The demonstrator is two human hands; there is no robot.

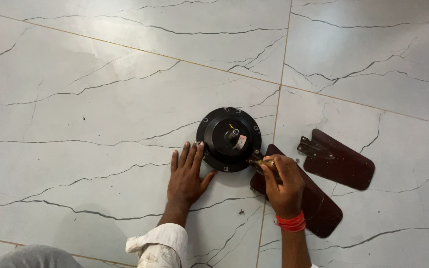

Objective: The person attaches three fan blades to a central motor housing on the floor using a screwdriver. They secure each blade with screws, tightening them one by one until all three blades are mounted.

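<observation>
Pressing my flat, open left hand against the black fan motor, my right hand grips a screwdriver at its rim, over one brown blade, another blade lying right of the motor, a loose screw below it.

The right hand hides the near blade root (tool tip too small to tell).

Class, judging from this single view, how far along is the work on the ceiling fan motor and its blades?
One dark blade lies detached. The right hand works a tool at the bracket of another blade beside the black motor, steadied by the left hand. A loose screw lies nearby.
</observation>
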